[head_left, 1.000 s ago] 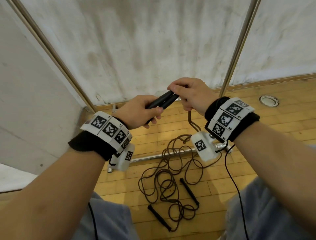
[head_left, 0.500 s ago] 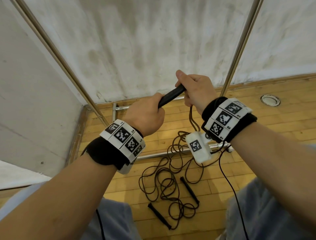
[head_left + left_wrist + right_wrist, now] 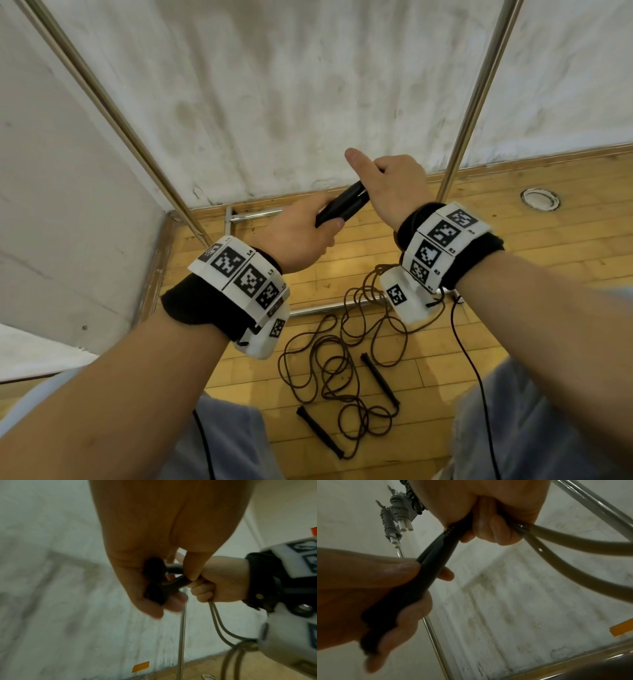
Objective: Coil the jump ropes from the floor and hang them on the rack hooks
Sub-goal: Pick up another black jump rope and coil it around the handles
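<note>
My left hand [image 3: 301, 236] grips the two black handles [image 3: 340, 209] of one jump rope, held side by side. My right hand [image 3: 394, 185] curls round the handles' far end [image 3: 452, 534] and the two cord strands [image 3: 556, 545] leaving them. The brown cord [image 3: 373, 284] drops from there to the floor. A second jump rope [image 3: 329, 373] lies in a loose tangle on the wooden floor below my wrists, its black handles [image 3: 380, 380] [image 3: 318, 433] apart. In the right wrist view, coiled ropes [image 3: 397, 515] hang high on the rack.
The rack's steel uprights [image 3: 476, 99] [image 3: 109, 116] slant up on both sides, and its base bars [image 3: 322, 310] lie on the floor. A white wall [image 3: 291, 85] stands behind. A round metal floor fitting [image 3: 540, 199] sits at right. My knees [image 3: 219, 442] fill the bottom.
Both hands have risen slightly with the handles. My left wrist has turned and moved right, closer under the right hand, and my right hand has slid along towards the cord end.
</note>
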`<state>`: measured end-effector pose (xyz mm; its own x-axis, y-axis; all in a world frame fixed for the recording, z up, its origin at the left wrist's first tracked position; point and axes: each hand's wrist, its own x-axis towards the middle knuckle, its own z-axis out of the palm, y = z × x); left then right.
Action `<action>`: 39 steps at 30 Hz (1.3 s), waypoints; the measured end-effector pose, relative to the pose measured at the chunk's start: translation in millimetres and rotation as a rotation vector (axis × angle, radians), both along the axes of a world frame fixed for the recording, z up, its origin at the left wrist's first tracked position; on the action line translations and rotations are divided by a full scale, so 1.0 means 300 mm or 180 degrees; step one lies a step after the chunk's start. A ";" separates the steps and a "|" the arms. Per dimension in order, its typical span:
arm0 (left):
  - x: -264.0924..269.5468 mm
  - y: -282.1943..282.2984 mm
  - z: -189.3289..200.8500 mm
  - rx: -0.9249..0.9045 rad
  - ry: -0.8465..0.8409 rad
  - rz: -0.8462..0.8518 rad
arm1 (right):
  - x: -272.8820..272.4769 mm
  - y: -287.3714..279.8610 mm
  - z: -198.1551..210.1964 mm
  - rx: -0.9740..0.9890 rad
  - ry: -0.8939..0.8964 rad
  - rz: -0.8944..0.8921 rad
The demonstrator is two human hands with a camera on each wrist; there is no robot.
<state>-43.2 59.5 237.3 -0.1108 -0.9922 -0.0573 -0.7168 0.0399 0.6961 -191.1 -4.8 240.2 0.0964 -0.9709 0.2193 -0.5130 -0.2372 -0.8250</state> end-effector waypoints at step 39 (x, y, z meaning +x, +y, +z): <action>0.030 -0.068 0.039 -0.0100 0.2683 0.1271 | 0.011 0.003 -0.045 0.1618 -0.1704 0.1250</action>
<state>-34.2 39.0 248.9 0.2462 -0.9654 -0.0858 0.0599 -0.0732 0.9955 -187.7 -3.8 226.7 0.4556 -0.8815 -0.1240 0.0212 0.1500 -0.9885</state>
